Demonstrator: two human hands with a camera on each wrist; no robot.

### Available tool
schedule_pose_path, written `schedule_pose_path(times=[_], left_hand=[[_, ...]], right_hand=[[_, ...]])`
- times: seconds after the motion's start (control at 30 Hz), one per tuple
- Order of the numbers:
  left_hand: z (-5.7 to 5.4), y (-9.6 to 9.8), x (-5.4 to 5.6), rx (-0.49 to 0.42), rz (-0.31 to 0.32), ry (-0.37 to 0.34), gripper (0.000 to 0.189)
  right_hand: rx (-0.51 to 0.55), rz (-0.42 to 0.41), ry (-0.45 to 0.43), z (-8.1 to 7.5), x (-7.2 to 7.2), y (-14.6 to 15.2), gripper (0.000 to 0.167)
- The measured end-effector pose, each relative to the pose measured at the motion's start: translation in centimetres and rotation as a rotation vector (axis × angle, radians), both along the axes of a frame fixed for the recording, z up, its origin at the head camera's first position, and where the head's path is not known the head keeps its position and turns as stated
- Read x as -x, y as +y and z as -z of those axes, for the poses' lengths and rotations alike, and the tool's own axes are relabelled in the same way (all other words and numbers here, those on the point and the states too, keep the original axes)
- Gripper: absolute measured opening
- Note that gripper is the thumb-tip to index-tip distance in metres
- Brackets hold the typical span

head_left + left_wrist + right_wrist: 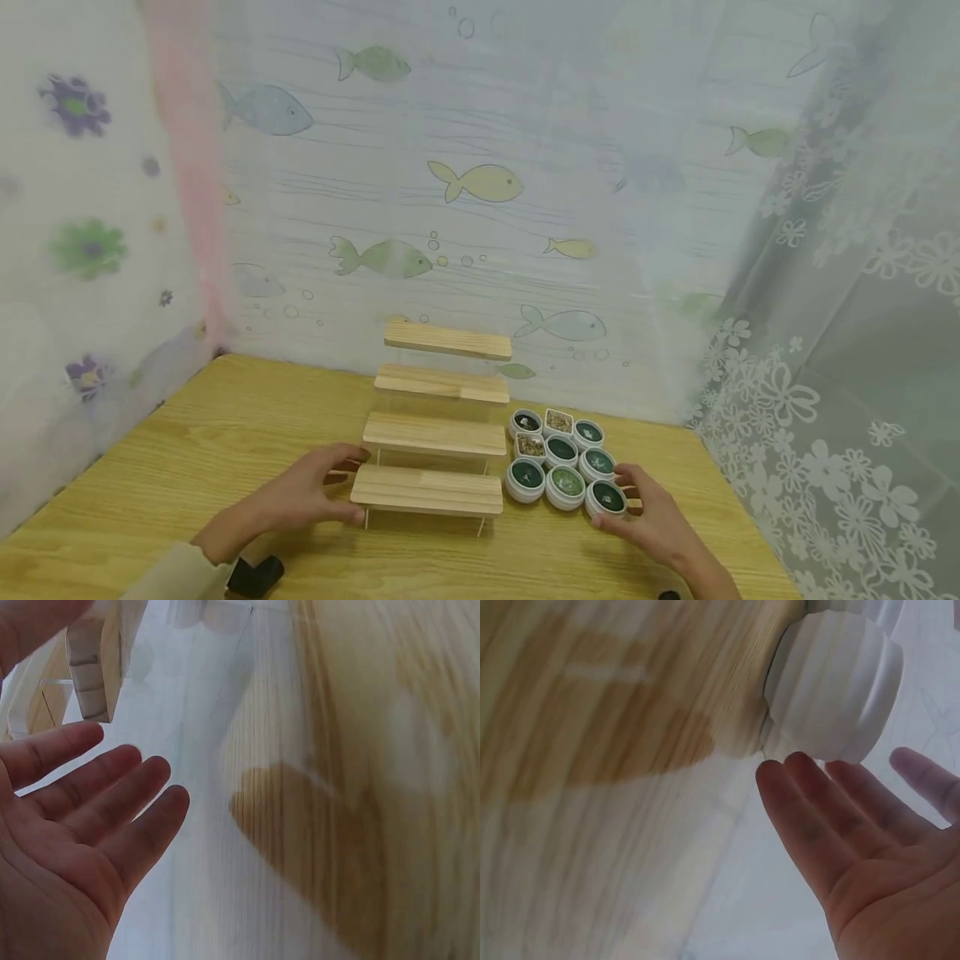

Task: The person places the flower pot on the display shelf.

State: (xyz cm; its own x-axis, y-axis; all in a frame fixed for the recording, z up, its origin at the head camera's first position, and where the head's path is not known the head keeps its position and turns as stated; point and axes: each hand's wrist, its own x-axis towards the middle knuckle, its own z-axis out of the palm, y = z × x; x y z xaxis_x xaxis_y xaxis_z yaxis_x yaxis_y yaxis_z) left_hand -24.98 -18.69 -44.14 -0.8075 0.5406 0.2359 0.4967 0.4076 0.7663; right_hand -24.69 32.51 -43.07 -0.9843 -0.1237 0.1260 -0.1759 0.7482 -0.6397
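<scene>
A left hand [303,492] is spreading wide fingers beside a tiered wooden stand [435,435] at lower center, a right hand [654,515] is splaying its fingers by nine white pots [561,450], lower right of center (touching or not, hard to tell), both forearms [231,532] are running off the bottom edge.

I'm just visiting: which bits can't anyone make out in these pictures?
Filling of the dark pots: head view, too small to identify.
Right black object: head view, cut off by the bottom edge.
Much of the stand: left wrist view, cut off by edges, partly behind the left hand.
Whether the right hand touches a pot: right wrist view, their overlap hides any gap.
</scene>
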Motion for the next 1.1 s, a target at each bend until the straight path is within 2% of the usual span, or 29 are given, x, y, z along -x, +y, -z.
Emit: schedule_pose_path(times=[0.13, 0.43, 0.67, 0.87, 1.1], left_hand=[[0.28, 0.25, 0.05, -0.021, -0.001, -0.045, 0.070], [0.77, 0.44, 0.06, -0.067, 0.020, -0.102, 0.063], [0.90, 0.61, 0.13, -0.072, 0.006, -0.131, 0.064], [0.94, 0.68, 0.27, -0.110, 0.017, -0.179, 0.063], [0.94, 0.60, 0.34, -0.130, 0.031, -0.196, 0.062]], right_hand=[[0.025, -0.001, -0.047, -0.09, -0.03, 0.01, 0.073], [-0.011, 0.017, -0.054, 0.35, 0.09, 0.20, 0.067], [-0.001, 0.036, -0.092, 0.33, 0.26, 0.33, 0.069], [0.035, 0.055, -0.083, 0.24, 0.11, 0.13, 0.065], [0.069, 0.069, -0.052, 0.48, 0.31, -0.18, 0.058]])
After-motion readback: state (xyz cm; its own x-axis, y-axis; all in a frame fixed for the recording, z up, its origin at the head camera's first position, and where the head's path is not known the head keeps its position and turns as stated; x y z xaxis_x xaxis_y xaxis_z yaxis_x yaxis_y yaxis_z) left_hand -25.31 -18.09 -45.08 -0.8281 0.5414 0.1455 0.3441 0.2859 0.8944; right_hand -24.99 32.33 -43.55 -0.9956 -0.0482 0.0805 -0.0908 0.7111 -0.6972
